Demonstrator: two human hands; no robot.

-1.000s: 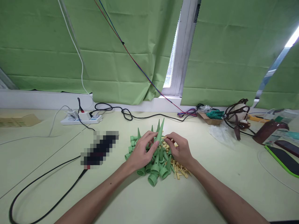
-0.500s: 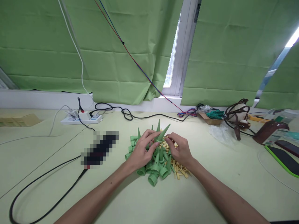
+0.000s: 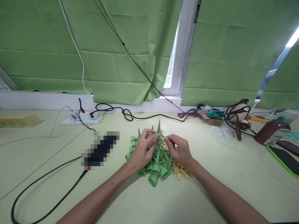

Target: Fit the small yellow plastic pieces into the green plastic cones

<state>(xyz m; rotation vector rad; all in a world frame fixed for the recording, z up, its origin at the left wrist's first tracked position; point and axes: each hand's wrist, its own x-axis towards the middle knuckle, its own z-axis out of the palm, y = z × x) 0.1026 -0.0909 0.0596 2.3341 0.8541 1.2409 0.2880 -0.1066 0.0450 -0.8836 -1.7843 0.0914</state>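
Observation:
My left hand (image 3: 143,150) is closed around a green plastic cone spike (image 3: 160,138), held above a pile of similar hollow green spikes (image 3: 156,168). The fingers cover much of the held spike. Close on its right, my right hand (image 3: 179,148) pinches with thumb and forefinger at the spike's edge. Whatever is in that pinch is too small and too covered to make out. Small pale yellow plastic pieces (image 3: 181,170) lie heaped under and in front of my right hand, against the green pile.
A power strip (image 3: 81,118) with plugs and black cables lies at the back left, near a pixelated dark object (image 3: 101,151). To the right are a cardboard box (image 3: 211,119), a plastic bag (image 3: 221,133), a brown bottle-like object (image 3: 271,132) and a green-edged phone (image 3: 283,160).
The held green spike has turned: its tip pointed up and right before, and now it is mostly behind my left fingers. Both hands stay nearly in place.

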